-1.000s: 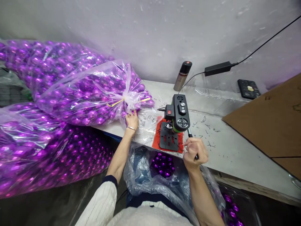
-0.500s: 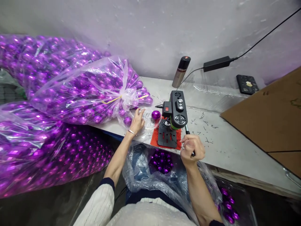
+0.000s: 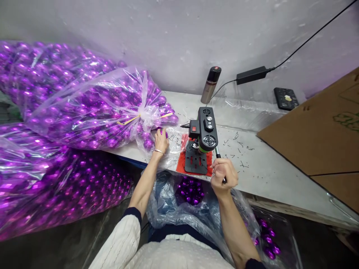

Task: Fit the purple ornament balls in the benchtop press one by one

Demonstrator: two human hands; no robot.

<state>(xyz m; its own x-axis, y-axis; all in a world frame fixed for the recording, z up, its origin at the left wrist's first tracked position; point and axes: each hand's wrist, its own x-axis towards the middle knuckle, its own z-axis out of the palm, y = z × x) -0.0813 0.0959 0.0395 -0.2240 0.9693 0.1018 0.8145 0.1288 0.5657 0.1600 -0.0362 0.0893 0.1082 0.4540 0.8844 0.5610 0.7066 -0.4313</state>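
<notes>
My left hand [image 3: 161, 142] is closed around a shiny purple ball [image 3: 166, 134], mostly covered by the fingers, beside the knotted mouth of a clear plastic bag [image 3: 150, 117] full of similar balls. My right hand [image 3: 225, 175] wraps round the lever [image 3: 218, 151] of a small black press machine [image 3: 208, 129]. The machine stands on a red mat [image 3: 181, 168] at the table's front edge. Its slotted black base plate [image 3: 195, 164] holds no ball.
More bags of purple balls [image 3: 42, 179] are piled at left. An open plastic bag [image 3: 159, 215] with balls inside hangs below the table edge. A spray can [image 3: 211, 85], a power adapter [image 3: 251, 75], a dark phone [image 3: 286, 98] and a cardboard box [image 3: 314, 138] stand or lie behind and to the right.
The loose purple ball beside the machine is now in my left hand, which has closed from open. My right hand stays on the lever. The whole view has shifted slightly.
</notes>
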